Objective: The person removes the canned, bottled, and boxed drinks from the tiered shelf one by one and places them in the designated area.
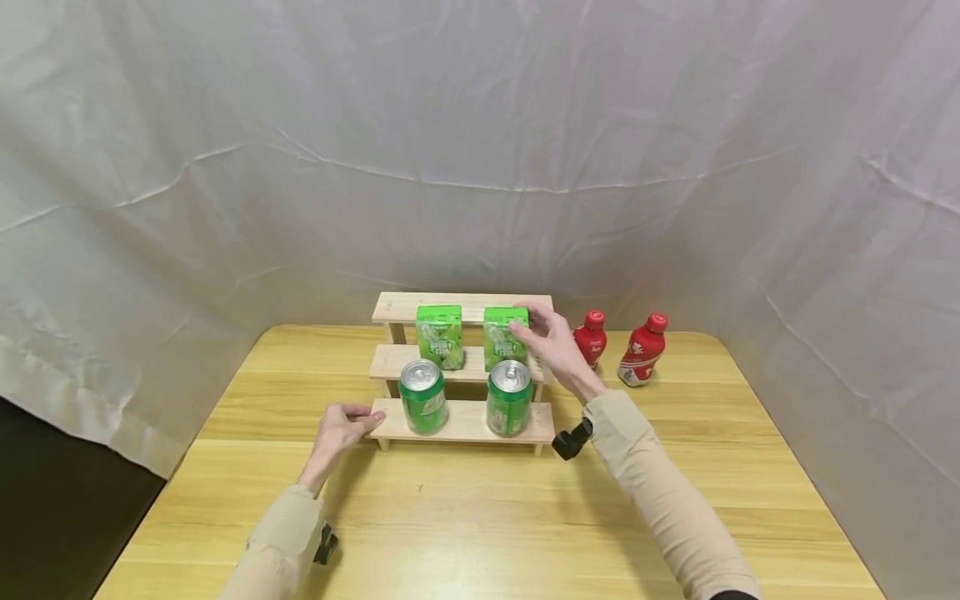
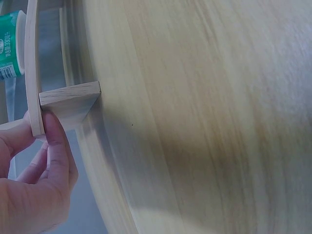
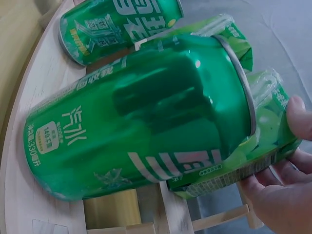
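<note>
A three-step wooden shelf rack (image 1: 467, 423) stands on the table. My left hand (image 1: 339, 432) pinches the left end of its lowest board (image 2: 33, 83) between thumb and fingers. On the middle step, my right hand (image 1: 557, 343) holds the right-hand green drink carton (image 1: 505, 340) by its right side, thumb near the top front. A matching green carton (image 1: 440, 337) stands to its left. Two green soda cans, one left (image 1: 423, 404) and one right (image 1: 508, 407), stand upright on the lowest step. In the right wrist view, the nearer can (image 3: 141, 117) hides part of the held carton (image 3: 243, 156).
Two red bottles with red caps stand on the table right of the rack, one (image 1: 591, 340) partly behind my right hand and the other (image 1: 643, 350) further right. Grey cloth (image 1: 480, 167) hangs behind and around the wooden table (image 1: 465, 533).
</note>
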`<state>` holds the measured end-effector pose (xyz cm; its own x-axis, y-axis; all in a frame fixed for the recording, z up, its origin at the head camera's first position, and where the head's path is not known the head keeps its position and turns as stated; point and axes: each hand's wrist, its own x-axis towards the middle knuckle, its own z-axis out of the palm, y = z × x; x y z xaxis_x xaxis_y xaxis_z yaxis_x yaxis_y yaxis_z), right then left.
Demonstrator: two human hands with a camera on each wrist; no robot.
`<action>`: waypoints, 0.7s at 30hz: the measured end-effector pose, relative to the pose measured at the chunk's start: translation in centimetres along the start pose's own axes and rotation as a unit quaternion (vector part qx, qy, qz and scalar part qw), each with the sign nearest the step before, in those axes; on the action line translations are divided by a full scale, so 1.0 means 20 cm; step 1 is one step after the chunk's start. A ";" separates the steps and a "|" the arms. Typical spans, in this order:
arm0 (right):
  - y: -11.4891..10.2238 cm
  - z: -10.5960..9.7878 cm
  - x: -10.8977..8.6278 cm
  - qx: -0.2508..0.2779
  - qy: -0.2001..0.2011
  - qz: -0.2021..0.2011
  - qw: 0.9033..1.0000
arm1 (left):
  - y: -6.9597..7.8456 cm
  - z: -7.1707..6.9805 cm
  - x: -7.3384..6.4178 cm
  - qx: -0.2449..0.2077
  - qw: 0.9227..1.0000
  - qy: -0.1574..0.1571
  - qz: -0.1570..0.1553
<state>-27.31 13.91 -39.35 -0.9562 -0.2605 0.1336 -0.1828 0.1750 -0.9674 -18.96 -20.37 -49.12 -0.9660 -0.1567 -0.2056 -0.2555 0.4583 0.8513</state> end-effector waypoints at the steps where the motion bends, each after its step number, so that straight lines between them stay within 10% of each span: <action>1: 0.00 0.00 0.00 -0.003 0.004 0.000 1.000 | 0.00 0.00 0.00 0.000 1.000 0.000 0.000; 21: 0.03 -0.10 -0.13 0.057 0.103 -0.071 0.991 | -0.01 0.00 0.02 -0.009 1.000 -0.001 0.002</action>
<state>-25.31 16.59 -39.80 -0.9514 -0.0740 0.2988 -0.3022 0.0391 -0.9524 -19.19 -20.52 -49.42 -0.9669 -0.1537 -0.2038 -0.2518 0.4426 0.8606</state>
